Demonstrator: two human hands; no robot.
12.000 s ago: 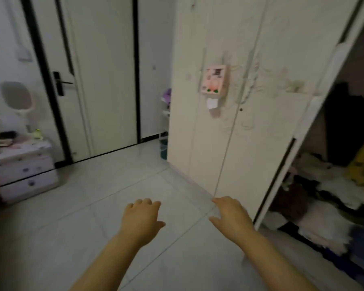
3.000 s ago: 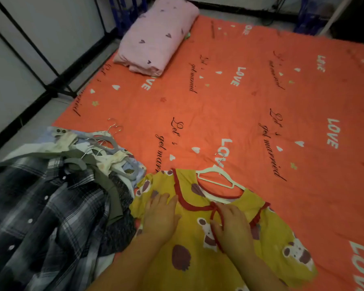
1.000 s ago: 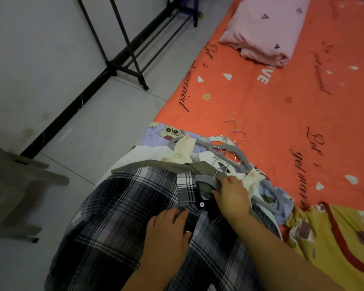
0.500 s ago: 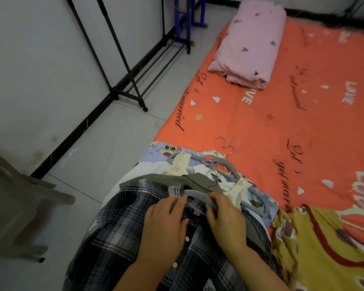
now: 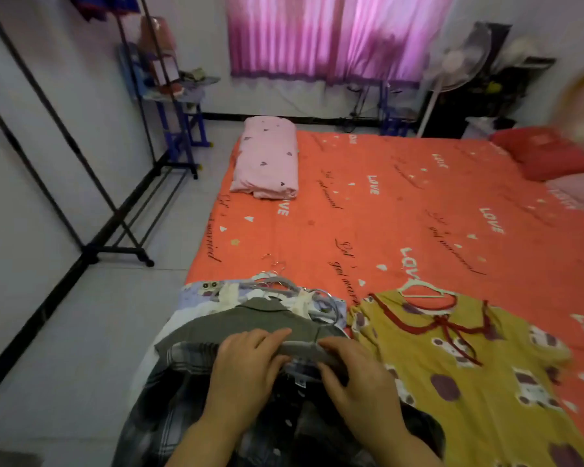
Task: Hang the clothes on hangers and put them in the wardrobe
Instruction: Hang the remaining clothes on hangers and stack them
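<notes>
Step in hand, my guess: fitting grey hanger [image 5: 300, 348] into the collar of the plaid shirt [image 5: 182, 416]. Shirt lies on top of the clothes pile at the near edge of the orange bedspread [image 5: 418, 214], over an olive garment [image 5: 250, 318]. My left hand [image 5: 246, 365] and right hand [image 5: 361, 382] both hold the hanger, fingers curled over its bar, thumbs under, one hand at each side. Whether the hanger arms are inside the shoulders yet, cannot tell; hands cover the collar.

Next move likely needs each arm tucked under a shoulder, hook kept out at the neck, then a lift by the hook. Wardrobe not in view, so carrying comes after.

Yellow dress [image 5: 469, 365] just right of the pile, already on its white hanger [image 5: 425, 291]. Spare hangers [image 5: 277, 281] sit behind the pile.

Versus three seconds ago: hands were on the yellow dress, now on the plaid shirt. Versus half a second ago: view tilted up, pink curtain [image 5: 334, 35] now showing.
</notes>
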